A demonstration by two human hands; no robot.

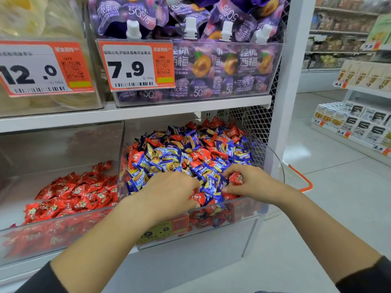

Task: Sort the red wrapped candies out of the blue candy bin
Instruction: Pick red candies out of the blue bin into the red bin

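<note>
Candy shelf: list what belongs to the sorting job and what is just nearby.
Job:
- mixed candy bin
- red candy in right hand
- left hand
- red candy bin

Nearby:
- purple jelly pouches
- price tags
- orange basket handle

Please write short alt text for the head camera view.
Both hands reach into a clear bin of mixed blue and red candies; the right hand pinches a red candy, the left hand digs beside it.

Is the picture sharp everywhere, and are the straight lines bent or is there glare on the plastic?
Head view: the mixed candies are fairly sharp; the bin's front wall and its price label blur; the shelf edge tilts from wide-angle distortion; lighting is even, with faint reflections on the plastic.
</note>
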